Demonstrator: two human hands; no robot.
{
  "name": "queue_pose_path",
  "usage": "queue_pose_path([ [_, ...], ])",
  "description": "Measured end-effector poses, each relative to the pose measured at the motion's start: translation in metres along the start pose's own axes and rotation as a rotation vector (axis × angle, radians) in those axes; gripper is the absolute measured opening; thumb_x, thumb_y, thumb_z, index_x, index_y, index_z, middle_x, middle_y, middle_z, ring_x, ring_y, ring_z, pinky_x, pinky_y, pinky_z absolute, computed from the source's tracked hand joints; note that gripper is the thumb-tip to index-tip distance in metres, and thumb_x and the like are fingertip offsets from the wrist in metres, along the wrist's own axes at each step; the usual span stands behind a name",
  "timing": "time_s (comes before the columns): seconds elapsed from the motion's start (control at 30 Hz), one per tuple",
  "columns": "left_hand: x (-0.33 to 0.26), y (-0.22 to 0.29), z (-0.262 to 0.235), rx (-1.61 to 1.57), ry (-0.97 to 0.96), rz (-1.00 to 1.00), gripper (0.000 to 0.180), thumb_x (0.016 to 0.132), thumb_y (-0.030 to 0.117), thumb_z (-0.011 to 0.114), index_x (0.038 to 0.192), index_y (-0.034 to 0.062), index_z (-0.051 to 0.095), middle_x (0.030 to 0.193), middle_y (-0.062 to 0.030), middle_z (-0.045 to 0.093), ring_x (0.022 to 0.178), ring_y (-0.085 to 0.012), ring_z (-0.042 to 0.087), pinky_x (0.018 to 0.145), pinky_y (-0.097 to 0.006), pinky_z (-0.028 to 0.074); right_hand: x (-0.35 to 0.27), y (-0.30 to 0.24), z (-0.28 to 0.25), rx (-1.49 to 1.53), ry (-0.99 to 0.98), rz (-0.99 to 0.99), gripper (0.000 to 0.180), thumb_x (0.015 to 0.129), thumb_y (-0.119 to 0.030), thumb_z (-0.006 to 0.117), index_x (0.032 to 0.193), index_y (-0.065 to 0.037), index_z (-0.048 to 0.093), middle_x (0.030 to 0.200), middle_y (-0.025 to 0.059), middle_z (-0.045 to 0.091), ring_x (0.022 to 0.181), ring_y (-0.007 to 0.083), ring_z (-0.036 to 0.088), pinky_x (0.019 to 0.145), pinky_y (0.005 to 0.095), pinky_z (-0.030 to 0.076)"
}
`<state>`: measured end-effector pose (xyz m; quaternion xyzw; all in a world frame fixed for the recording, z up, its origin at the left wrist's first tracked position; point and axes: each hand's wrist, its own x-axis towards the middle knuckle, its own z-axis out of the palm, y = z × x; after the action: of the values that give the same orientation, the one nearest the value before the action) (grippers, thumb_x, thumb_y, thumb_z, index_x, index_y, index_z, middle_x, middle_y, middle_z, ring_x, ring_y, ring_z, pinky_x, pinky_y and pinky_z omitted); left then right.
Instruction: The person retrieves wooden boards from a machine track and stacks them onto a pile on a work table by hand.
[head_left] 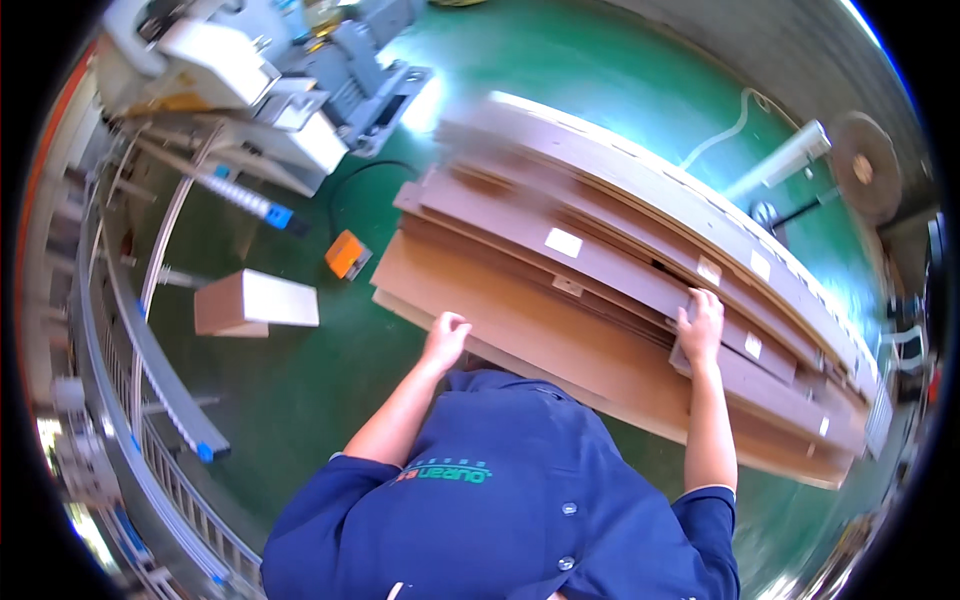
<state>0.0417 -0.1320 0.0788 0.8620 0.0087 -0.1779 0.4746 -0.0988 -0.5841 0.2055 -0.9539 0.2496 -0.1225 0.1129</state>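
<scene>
Over a green floor point(340, 390), one stack of cardboard pieces point(545, 310) extends ahead of the person and to the right. One cardboard box point(255, 303) and one orange pedal point(347, 255) stand to the left. The pieces are long, flat, brown and staggered in layers, with at least five pale labels point(563, 242). The right hand point(703, 325) touches a middle layer, fingers bent, slightly parted; the left hand point(445, 340) curls its fingers near the front edge, contact indeterminable.
</scene>
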Motion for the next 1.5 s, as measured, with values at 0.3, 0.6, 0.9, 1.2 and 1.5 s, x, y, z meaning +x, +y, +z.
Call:
queue_pose_path([
  [0.3, 0.022, 0.023, -0.03, 0.765, -0.183, 0.006, 0.093, 0.079, 0.046, 0.071, 0.145, -0.0004, 0.024, 0.15, -0.0294, 0.02, 0.138, -0.0432, 0.022, 0.113, -0.049, 0.025, -0.067, -0.038, -0.001, 0.173, 0.108, 0.039, 0.029, 0.076, -0.015, 0.066, 0.103, -0.004, 0.062, 0.114, 0.0154, 0.058, 0.113, 0.035, 0.05, 0.101, 0.044, 0.039],
  [0.6, 0.028, 0.034, 0.0, 1.019, -0.31, -0.037, 0.116, 0.069, 0.052, 0.079, 0.144, -0.0095, 0.017, 0.149, -0.0386, 0.009, 0.141, -0.0506, 0.009, 0.116, -0.051, 0.018, -0.102, -0.032, -0.02, 0.102, 0.357, 0.367, 0.042, 0.075, -0.015, 0.065, 0.114, -0.002, 0.058, 0.123, 0.0185, 0.053, 0.121, 0.0357, 0.045, 0.105, 0.045, 0.032],
  [0.9, 0.036, 0.023, 0.007, 1.129, -0.333, -0.039, 0.119, 0.07, 0.059, 0.074, 0.144, -0.0115, 0.013, 0.146, -0.0429, 0.008, 0.14, -0.0532, 0.008, 0.115, -0.053, 0.014, -0.132, 0.035, 0.012, 0.102, 0.801, 0.786, 0.047, 0.079, -0.015, 0.069, 0.119, -0.001, 0.048, 0.115, 0.0211, 0.052, 0.111, 0.0385, 0.048, 0.097, 0.0475, 0.037],
  [1.2, 0.04, 0.016, 0.008, 1.143, -0.327, -0.048, 0.121, 0.071, 0.061, 0.073, 0.145, -0.0114, 0.011, 0.147, -0.0423, 0.008, 0.14, -0.0529, 0.008, 0.115, -0.054, 0.013, -0.181, 0.1, 0.069, 0.128, 0.467, 1.236, 0.052, 0.078, -0.015, 0.063, 0.126, -0.001, 0.048, 0.127, 0.0252, 0.049, 0.118, 0.0425, 0.046, 0.102, 0.0493, 0.038],
  [1.5, 0.035, 0.023, 0.007, 1.159, -0.331, -0.076, 0.12, 0.071, 0.06, 0.073, 0.145, -0.0107, 0.01, 0.148, -0.0418, 0.006, 0.14, -0.0531, 0.007, 0.115, -0.054, 0.012, -0.188, 0.075, 0.08, 0.172, 0.337, 1.226, 0.059, 0.073, -0.008, 0.062, 0.131, -0.006, 0.05, 0.147, 0.0216, 0.033, 0.131, 0.0422, 0.037, 0.109, 0.0444, 0.034],
])
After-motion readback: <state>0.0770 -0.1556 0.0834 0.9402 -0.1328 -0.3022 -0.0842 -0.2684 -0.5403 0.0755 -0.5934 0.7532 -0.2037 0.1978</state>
